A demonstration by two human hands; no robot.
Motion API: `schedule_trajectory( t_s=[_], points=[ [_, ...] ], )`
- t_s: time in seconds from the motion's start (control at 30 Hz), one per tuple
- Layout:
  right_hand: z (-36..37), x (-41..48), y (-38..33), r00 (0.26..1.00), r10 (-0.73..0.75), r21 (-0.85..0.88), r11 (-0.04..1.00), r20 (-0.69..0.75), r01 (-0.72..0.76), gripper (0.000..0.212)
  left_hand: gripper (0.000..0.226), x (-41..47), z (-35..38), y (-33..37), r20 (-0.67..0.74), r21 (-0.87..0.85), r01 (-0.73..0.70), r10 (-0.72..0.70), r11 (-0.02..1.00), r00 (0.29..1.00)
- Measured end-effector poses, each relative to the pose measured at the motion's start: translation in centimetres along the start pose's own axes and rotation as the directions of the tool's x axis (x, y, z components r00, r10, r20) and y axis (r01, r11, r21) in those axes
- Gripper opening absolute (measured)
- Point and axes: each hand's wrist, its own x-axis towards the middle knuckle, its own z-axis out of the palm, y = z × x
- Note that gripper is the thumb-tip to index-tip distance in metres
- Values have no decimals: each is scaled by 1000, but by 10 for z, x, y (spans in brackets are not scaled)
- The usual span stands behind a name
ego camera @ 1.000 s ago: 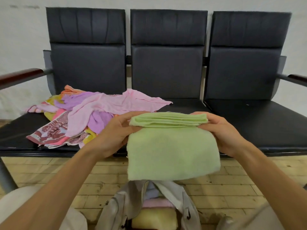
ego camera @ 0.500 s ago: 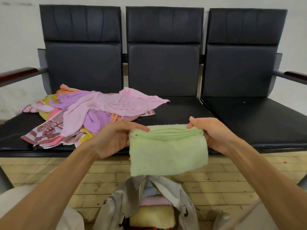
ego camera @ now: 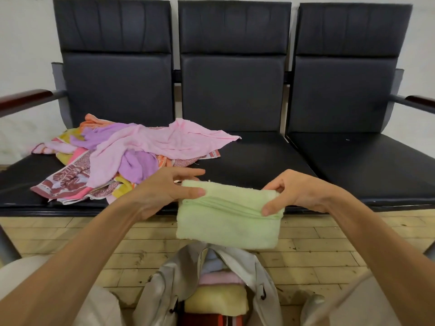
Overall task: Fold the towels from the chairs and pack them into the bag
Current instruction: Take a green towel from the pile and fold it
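A light green towel (ego camera: 226, 220), folded into a compact rectangle, hangs in the air above the bag. My left hand (ego camera: 164, 191) pinches its upper left corner between thumb and fingers. My right hand (ego camera: 292, 191) pinches its upper right corner the same way. Below, on the floor between my knees, stands an open grey bag (ego camera: 169, 278) with folded pink, blue and yellow towels inside. A loose heap of towels (ego camera: 131, 156), pink, purple, orange and patterned, lies on the left chair seat and reaches onto the middle one.
Three joined black chairs (ego camera: 235, 90) stand against a white wall, with wooden armrests at both ends. The right seat (ego camera: 367, 165) carries nothing. The floor (ego camera: 317, 255) is pale wooden parquet. My knees show at both lower corners.
The green towel was folded once more into a smaller rectangle and lowered toward the bag. Both hands came down with it and now hold its upper corners.
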Motion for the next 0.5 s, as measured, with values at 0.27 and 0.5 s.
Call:
schedule_trajectory(
  t_s=[0.27, 0.5],
  points=[
    [-1, 3, -1, 960, -201, -117, 977, -197, 180, 25, 29, 5, 2, -1, 141, 97, 18, -31, 995, 989],
    [-7, -2, 3, 948, -280, -179, 951, -150, 253, 30, 25, 8, 8, -6, 157, 407, -114, 54, 906, 986]
  ],
)
